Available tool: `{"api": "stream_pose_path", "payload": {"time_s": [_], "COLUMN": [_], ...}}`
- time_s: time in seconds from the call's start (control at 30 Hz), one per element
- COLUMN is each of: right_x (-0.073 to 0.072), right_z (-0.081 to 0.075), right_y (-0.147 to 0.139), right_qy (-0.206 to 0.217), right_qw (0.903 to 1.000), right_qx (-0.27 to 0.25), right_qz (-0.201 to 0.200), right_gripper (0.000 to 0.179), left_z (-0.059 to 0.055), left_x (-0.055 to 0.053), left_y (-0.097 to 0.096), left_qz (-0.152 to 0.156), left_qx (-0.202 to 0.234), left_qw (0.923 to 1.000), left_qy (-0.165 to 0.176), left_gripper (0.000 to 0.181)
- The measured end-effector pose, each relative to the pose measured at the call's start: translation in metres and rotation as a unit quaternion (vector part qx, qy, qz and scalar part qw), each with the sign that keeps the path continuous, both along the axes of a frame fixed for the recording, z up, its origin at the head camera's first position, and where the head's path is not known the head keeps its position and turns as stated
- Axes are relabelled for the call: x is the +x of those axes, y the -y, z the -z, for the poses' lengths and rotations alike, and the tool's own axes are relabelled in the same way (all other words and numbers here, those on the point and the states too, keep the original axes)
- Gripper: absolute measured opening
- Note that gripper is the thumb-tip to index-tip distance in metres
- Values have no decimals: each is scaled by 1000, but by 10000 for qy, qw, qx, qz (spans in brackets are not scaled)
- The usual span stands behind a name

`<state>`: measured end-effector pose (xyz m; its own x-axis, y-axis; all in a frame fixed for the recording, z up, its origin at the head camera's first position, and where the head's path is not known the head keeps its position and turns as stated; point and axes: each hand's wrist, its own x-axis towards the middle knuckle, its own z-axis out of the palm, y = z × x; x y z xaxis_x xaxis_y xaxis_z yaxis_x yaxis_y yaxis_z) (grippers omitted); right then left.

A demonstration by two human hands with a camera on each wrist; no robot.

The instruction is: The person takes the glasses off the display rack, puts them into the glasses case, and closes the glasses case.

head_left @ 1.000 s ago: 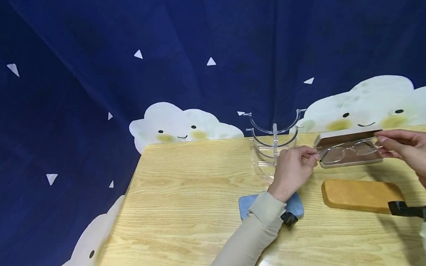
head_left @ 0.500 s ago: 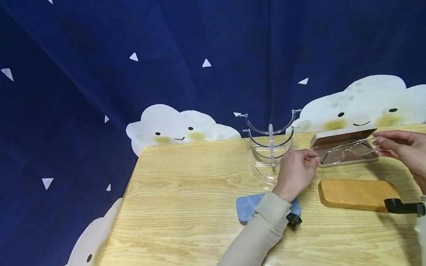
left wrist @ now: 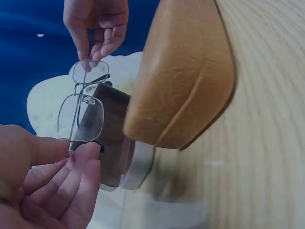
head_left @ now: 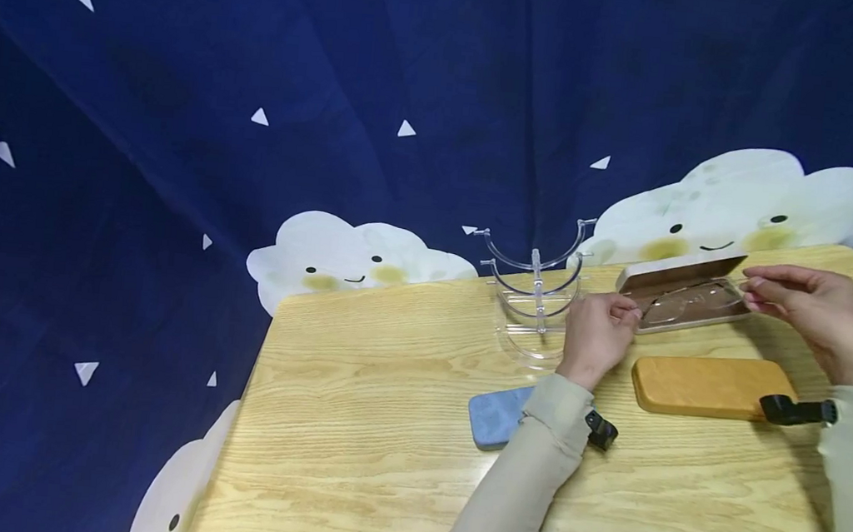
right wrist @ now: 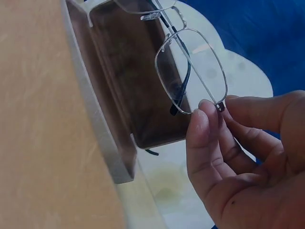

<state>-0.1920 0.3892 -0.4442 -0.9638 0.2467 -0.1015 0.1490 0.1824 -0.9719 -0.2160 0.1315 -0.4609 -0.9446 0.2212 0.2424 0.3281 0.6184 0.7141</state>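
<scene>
A pair of thin metal-framed eyeglasses point(head_left: 669, 309) hangs level between both hands, just over an opened glasses case point(head_left: 693, 322) with a brown lining and a pale outside. My left hand point(head_left: 598, 334) pinches one end of the frame between thumb and fingers. At the other end, my right hand point(head_left: 821, 314) pinches the hinge corner, as the right wrist view shows at the eyeglasses point(right wrist: 190, 71). Both temples lie folded behind the lenses. In the left wrist view, the eyeglasses point(left wrist: 81, 117) stand apart from the case lining point(left wrist: 107, 124).
An orange-tan glasses case point(head_left: 710, 386) lies closed in front of the opened one. A blue case point(head_left: 493, 416) sits partly under the left forearm. Left of the hands stands a clear tiered display rack point(head_left: 537, 291). The wooden table point(head_left: 356, 394) meets a blue curtain point(head_left: 442, 67) behind.
Both hands have lowered the eyeglasses slightly toward the opened case. The whole scene has shifted a little left in the head view. The grip of each hand looks the same.
</scene>
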Motion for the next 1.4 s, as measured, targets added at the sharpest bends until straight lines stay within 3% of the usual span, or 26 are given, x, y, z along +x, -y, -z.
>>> {"api": "stream_pose_path", "payload": {"time_s": [0.17, 0.3, 0.47, 0.63, 0.7, 0.8, 0.87, 0.9, 1.03, 1.17, 1.3, 1.4], "right_x": [-1, -2, -3, -5, -7, -9, -10, -10, -12, -13, -13, -14], "right_z": [8, 14, 17, 19, 20, 21, 21, 21, 20, 19, 17, 17], "right_y": [-4, -6, -8, -13, -15, -18, -20, -20, -20, -19, -19, -19], "right_qy": [-192, -202, 60, 504, 675, 952, 1120, 1200, 1424, 1523, 1576, 1586], "right_qw": [9967, 9906, 9863, 9897, 9910, 9882, 9845, 9823, 9762, 9736, 9729, 9724], "right_qx": [-782, -1355, -1645, -1338, -1136, -1013, -928, -864, -493, -289, -347, -409], "right_qz": [-70, -30, 92, -36, -227, -648, -978, -1150, -1557, -1676, -1655, -1662], "right_gripper": [46, 41, 36, 34, 33, 21, 9, 15, 54, 73, 78, 79], "left_z": [6, 10, 13, 16, 17, 19, 19, 20, 20, 20, 20, 20], "left_x": [0, -1, -5, -9, -10, -11, -11, -11, -10, -10, -9, -9], "left_y": [-7, -11, -15, -17, -18, -20, -21, -21, -21, -22, -23, -23], "left_qz": [-97, -80, 20, -80, -102, -77, -85, -76, -52, 59, 178, 193], "left_qx": [261, 842, 1852, 2204, 2385, 2825, 2855, 2877, 2685, 3112, 3548, 3589], "left_qw": [9992, 9941, 9741, 9622, 9544, 9347, 9304, 9282, 9320, 9109, 8822, 8759], "left_qy": [283, 685, 1298, 1600, 1795, 2158, 2298, 2359, 2436, 2707, 3092, 3219], "left_gripper": [9, 11, 18, 24, 26, 28, 30, 31, 29, 22, 23, 26]}}
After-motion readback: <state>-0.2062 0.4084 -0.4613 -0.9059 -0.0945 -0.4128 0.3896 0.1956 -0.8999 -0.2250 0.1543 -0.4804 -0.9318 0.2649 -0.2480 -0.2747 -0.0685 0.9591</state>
